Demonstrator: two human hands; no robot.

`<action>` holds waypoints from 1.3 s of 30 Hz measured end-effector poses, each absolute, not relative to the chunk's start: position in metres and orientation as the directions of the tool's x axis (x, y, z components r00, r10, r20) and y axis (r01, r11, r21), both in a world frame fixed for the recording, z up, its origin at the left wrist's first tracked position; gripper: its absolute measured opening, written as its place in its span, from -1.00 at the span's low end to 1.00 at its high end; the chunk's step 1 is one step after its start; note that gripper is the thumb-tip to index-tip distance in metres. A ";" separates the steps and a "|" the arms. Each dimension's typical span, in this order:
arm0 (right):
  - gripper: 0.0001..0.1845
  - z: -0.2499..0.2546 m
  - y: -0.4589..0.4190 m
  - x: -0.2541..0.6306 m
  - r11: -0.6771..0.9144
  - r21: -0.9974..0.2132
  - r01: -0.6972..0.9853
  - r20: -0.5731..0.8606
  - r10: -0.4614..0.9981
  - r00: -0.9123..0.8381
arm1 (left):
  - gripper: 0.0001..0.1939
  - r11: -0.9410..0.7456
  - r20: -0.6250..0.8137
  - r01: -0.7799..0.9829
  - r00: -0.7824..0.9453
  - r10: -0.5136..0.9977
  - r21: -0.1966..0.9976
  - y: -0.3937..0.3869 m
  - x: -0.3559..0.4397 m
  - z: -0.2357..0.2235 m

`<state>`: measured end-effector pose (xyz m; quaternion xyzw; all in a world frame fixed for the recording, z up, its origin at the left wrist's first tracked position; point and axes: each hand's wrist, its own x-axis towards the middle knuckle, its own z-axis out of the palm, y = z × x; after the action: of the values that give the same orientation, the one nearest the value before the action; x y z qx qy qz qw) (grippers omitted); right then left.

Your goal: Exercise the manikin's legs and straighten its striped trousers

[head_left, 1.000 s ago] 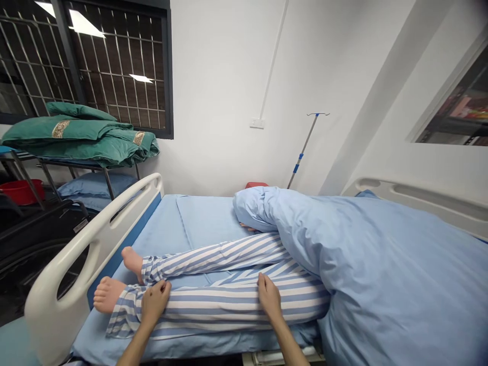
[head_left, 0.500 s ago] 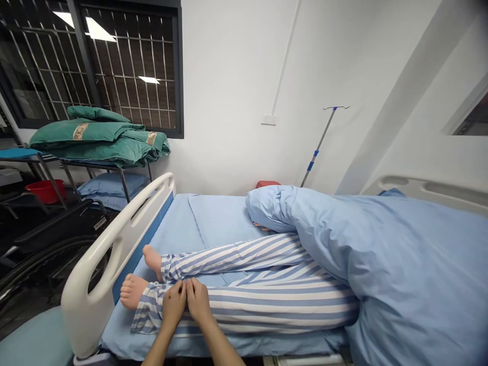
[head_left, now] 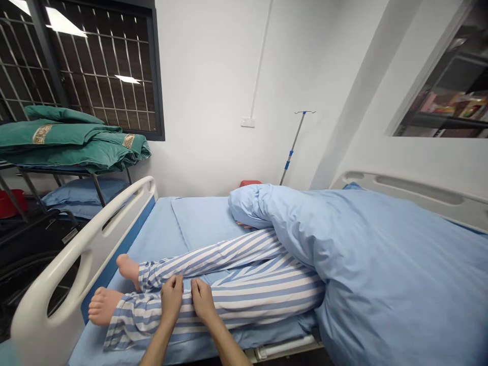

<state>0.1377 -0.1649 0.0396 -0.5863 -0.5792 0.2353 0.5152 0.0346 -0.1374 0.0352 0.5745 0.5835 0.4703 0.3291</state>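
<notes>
My left hand [head_left: 172,297] is closed in a loose fist over the shin of the nearer leg. Close beside it, with a small gap, my right hand [head_left: 203,301] is a fist too, thumb side up, on the same leg. No held object shows in either hand, and the cloth around them is not bunched. The striped trousers [head_left: 263,300], blue and white, cover both legs of a figure lying on the bed. Its bare nearer foot [head_left: 104,306] and farther foot [head_left: 128,270] point left. A blue quilt [head_left: 373,259] hides the upper body.
The bed's white footboard [head_left: 68,254] stands at left, its headboard [head_left: 415,190] at right. Behind the bed rises an IV pole [head_left: 293,147]. Green folded bedding [head_left: 76,145] lies on a rack below the barred window, with part of a black wheelchair [head_left: 34,249] nearby.
My right hand has come from near the knee down the leg to beside my left hand. The left has shifted slightly from the ankle toward the shin. The fists touched earlier and are now slightly apart.
</notes>
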 end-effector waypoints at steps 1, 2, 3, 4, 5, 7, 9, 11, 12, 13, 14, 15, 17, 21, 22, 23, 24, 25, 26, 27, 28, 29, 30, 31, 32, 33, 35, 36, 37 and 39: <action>-0.53 0.040 -0.166 0.143 0.195 -0.884 0.424 0.313 0.922 0.227 | -0.59 -0.122 0.165 0.362 -0.089 0.982 0.924 -0.138 0.041 0.036; -0.53 0.040 -0.167 0.147 0.195 -0.892 0.409 0.308 0.922 0.233 | -0.59 -0.131 0.165 0.381 -0.058 0.985 0.915 -0.139 0.047 0.037; -0.53 0.041 -0.168 0.152 0.197 -0.898 0.394 0.307 0.922 0.237 | -0.60 -0.129 0.157 0.408 -0.036 0.987 0.904 -0.141 0.053 0.037; -0.53 0.042 -0.170 0.157 0.197 -0.902 0.384 0.304 0.921 0.242 | -0.60 -0.119 0.144 0.432 -0.026 0.989 0.894 -0.142 0.058 0.037; -0.53 0.043 -0.171 0.163 0.188 -0.906 0.378 0.296 0.922 0.251 | -0.59 -0.106 0.131 0.443 -0.025 0.991 0.890 -0.143 0.064 0.036; -0.52 0.043 -0.176 0.174 0.157 -0.916 0.369 0.265 0.928 0.261 | -0.58 -0.097 0.117 0.404 -0.027 0.993 0.910 -0.145 0.074 0.035; -0.52 0.042 -0.179 0.186 0.134 -0.931 0.340 0.233 0.933 0.273 | -0.57 -0.104 0.115 0.345 -0.010 0.993 0.933 -0.147 0.086 0.033; -0.52 0.043 -0.182 0.200 0.144 -0.948 0.283 0.223 0.937 0.268 | -0.59 -0.088 0.093 0.364 0.004 0.996 0.927 -0.147 0.099 0.033; -0.52 0.044 -0.183 0.207 0.158 -0.954 0.254 0.227 0.935 0.271 | -0.60 -0.073 0.079 0.400 0.002 0.997 0.914 -0.147 0.106 0.033; -0.52 0.044 -0.184 0.214 0.165 -0.958 0.234 0.230 0.930 0.287 | -0.60 -0.062 0.070 0.438 -0.001 0.998 0.897 -0.147 0.113 0.034; -0.52 0.044 -0.185 0.223 0.162 -0.961 0.226 0.229 0.922 0.312 | -0.61 -0.059 0.069 0.466 -0.005 0.998 0.883 -0.147 0.121 0.035; -0.52 0.044 -0.187 0.231 0.152 -0.960 0.235 0.227 0.914 0.337 | -0.60 -0.070 0.081 0.476 -0.004 0.997 0.877 -0.148 0.129 0.036; -0.53 0.042 -0.190 0.247 0.122 -0.952 0.279 0.224 0.902 0.369 | -0.60 -0.128 0.124 0.461 0.040 0.992 0.878 -0.151 0.146 0.038; -0.57 0.039 -0.200 0.276 0.111 -0.939 0.324 0.238 0.893 0.383 | -0.63 -0.207 0.143 0.583 0.153 0.978 0.785 -0.161 0.173 0.035; -0.57 0.039 -0.203 0.283 0.109 -0.939 0.325 0.241 0.884 0.401 | -0.63 -0.202 0.136 0.626 0.152 0.979 0.753 -0.163 0.177 0.034; -0.57 0.040 -0.205 0.290 0.105 -0.938 0.329 0.243 0.878 0.413 | -0.63 -0.194 0.130 0.654 0.145 0.981 0.731 -0.164 0.180 0.032; -0.57 0.040 -0.208 0.296 0.101 -0.937 0.334 0.242 0.878 0.412 | -0.62 -0.184 0.123 0.669 0.138 0.983 0.720 -0.165 0.182 0.031; -0.57 0.041 -0.211 0.302 0.096 -0.936 0.339 0.237 0.884 0.403 | -0.61 -0.174 0.114 0.674 0.133 0.985 0.718 -0.165 0.183 0.031; -0.56 0.042 -0.214 0.308 0.094 -0.934 0.344 0.233 0.891 0.390 | -0.61 -0.170 0.107 0.674 0.134 0.985 0.719 -0.165 0.184 0.031; -0.56 0.042 -0.216 0.313 0.095 -0.933 0.346 0.232 0.895 0.381 | -0.61 -0.175 0.110 0.670 0.138 0.984 0.722 -0.165 0.186 0.032; -0.56 0.042 -0.218 0.318 0.100 -0.933 0.345 0.237 0.893 0.382 | -0.61 -0.189 0.124 0.661 0.144 0.982 0.726 -0.165 0.188 0.033; -0.56 0.042 -0.219 0.322 0.103 -0.935 0.340 0.242 0.886 0.395 | -0.61 -0.209 0.146 0.648 0.150 0.978 0.732 -0.165 0.192 0.036; -0.56 0.041 -0.220 0.326 0.101 -0.938 0.333 0.243 0.876 0.417 | -0.60 -0.233 0.171 0.630 0.158 0.972 0.741 -0.166 0.198 0.039; -0.57 0.040 -0.221 0.331 0.097 -0.941 0.325 0.240 0.868 0.434 | -0.60 -0.256 0.194 0.605 0.166 0.967 0.754 -0.167 0.206 0.043; -0.57 0.039 -0.221 0.335 0.093 -0.944 0.317 0.233 0.868 0.439 | -0.60 -0.271 0.209 0.573 0.174 0.962 0.773 -0.170 0.215 0.046; -0.56 0.039 -0.221 0.339 0.086 -0.947 0.309 0.221 0.874 0.433 | -0.60 -0.278 0.212 0.533 0.181 0.960 0.799 -0.172 0.226 0.050; -0.55 0.038 -0.222 0.349 0.074 -0.949 0.305 0.205 0.883 0.422 | -0.60 -0.263 0.191 0.431 0.202 0.960 0.863 -0.177 0.250 0.053; -0.55 0.039 -0.223 0.354 0.072 -0.946 0.315 0.210 0.878 0.430 | -0.60 -0.241 0.170 0.381 0.211 0.963 0.893 -0.179 0.261 0.052; -0.55 0.040 -0.224 0.360 0.069 -0.941 0.332 0.221 0.867 0.446 | -0.60 -0.214 0.145 0.350 0.212 0.966 0.912 -0.181 0.271 0.050; -0.56 0.042 -0.229 0.372 0.051 -0.921 0.386 0.242 0.852 0.464 | -0.62 -0.169 0.107 0.368 0.182 0.978 0.914 -0.183 0.285 0.044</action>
<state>0.3717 -0.2290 0.0419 -0.6553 -0.4724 0.2116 0.5501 0.2846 -0.1828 0.0438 0.6597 0.5100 0.3862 0.3945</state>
